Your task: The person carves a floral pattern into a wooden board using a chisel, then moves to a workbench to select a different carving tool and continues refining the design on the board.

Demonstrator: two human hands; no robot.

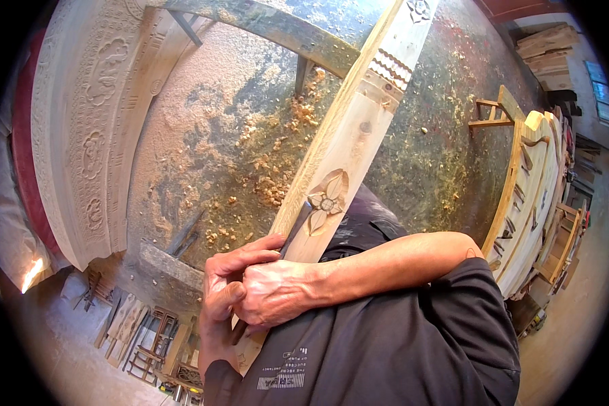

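Observation:
A long pale wooden beam [358, 132] slants from the upper right down toward my body, with a carved flower [326, 203] near me. A chisel [296, 229] lies along the beam, its narrow dark blade reaching the flower's left edge. My right hand [274, 291] is closed in a fist around the chisel, and its forearm crosses my front. Beside it, my left hand [224, 274] curls with its fingertips at the blade and the beam's left edge. The palms hide most of the chisel; a bit of its handle shows below them.
A large carved panel [91, 135] stands at the left. A bench rail [270, 30] passes under the beam's far part. Wood shavings [270, 183] and sawdust cover the floor. At the right, several hand tools lie on a wooden bench [531, 196].

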